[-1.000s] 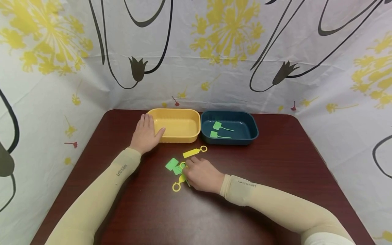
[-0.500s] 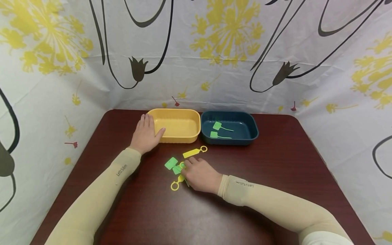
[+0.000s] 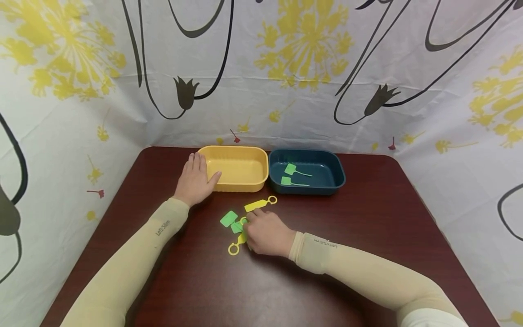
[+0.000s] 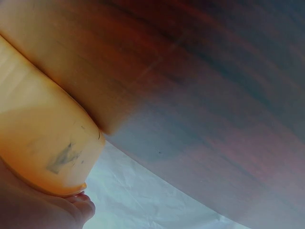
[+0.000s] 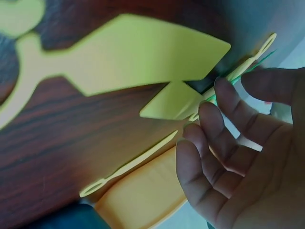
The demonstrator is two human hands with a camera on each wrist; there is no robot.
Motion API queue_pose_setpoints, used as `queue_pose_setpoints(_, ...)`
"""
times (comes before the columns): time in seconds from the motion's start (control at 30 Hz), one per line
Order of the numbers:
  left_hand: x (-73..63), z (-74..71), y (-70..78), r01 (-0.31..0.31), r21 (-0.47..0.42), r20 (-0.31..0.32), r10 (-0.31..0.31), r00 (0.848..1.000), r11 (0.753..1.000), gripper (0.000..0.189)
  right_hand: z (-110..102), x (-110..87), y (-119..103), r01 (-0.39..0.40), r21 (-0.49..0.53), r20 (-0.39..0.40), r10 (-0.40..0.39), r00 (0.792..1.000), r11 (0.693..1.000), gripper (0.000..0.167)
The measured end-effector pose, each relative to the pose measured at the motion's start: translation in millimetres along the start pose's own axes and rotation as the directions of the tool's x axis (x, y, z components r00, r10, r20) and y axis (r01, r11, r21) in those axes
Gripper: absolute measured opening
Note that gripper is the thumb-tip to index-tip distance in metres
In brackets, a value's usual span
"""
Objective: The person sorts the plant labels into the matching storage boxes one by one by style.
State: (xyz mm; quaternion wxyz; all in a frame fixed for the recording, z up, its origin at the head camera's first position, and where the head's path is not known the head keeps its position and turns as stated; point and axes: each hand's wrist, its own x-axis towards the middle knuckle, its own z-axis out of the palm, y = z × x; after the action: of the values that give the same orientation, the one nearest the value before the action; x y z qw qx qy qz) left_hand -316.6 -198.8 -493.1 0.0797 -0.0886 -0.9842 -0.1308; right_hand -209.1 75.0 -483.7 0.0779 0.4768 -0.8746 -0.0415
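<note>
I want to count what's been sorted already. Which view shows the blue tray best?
The head view: the whole blue tray shows, two green tags inside. The right wrist view catches only a dark blurred corner; the left wrist view shows none of it.

Yellow tray (image 4: 43,143) on dark wood table (image 4: 200,95), fingertips (image 4: 81,207) touching tray.

Both forearms, in beige sleeves, reach in from 6 o'clock. The left hand (image 3: 194,180) lies flat at 10 o'clock, palm down, fingers straight and together pointing toward 12, thumb spread toward 3. The right hand (image 3: 267,234) sits at centre, knuckles up, fingers bent downward toward 10 o'clock, fingertips (image 5: 223,90) close together and lightly curled.
</note>
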Motion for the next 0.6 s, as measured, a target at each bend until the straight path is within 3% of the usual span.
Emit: queue_pose_setpoints(0.6, -2.1, -1.8, 1.6, -0.001, -0.005, -0.002, 0.001, 1.000, 1.000, 0.097, 5.2, 4.6, -6.6, -0.086, 0.006, -0.022, 0.086, 0.996, 0.996, 0.016)
